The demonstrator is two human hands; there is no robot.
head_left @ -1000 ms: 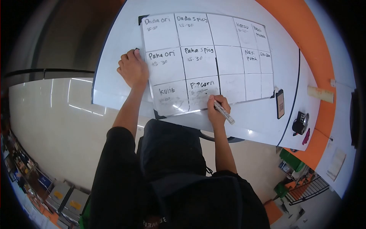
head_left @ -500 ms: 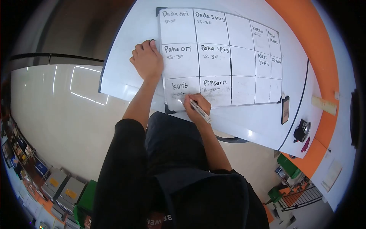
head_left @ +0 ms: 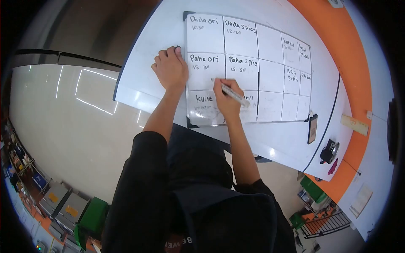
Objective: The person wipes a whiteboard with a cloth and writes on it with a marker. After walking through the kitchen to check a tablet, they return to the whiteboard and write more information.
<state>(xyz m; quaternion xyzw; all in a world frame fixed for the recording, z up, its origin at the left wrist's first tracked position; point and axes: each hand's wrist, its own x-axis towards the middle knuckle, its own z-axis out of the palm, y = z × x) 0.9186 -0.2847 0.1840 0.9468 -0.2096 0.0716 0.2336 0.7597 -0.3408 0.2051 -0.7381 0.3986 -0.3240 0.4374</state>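
Observation:
A whiteboard with a drawn grid and handwritten words lies on the white table. In my right hand is a pale marker, its tip over the cell below "Paha ori". That hand covers part of the lower middle cells. My left hand rests at the board's left edge, its fingers curled around a small dark object, perhaps a marker cap. Times such as "15-30" stand under several of the words.
A phone-like card with a code lies by the board's lower right corner. Farther right are a dark round device and a small magenta item. Green bins stand on the floor at lower left.
My right hand has moved up the board with the marker, from the "Kulit" cell to the one above. The board and my left hand appear slightly farther right in view.

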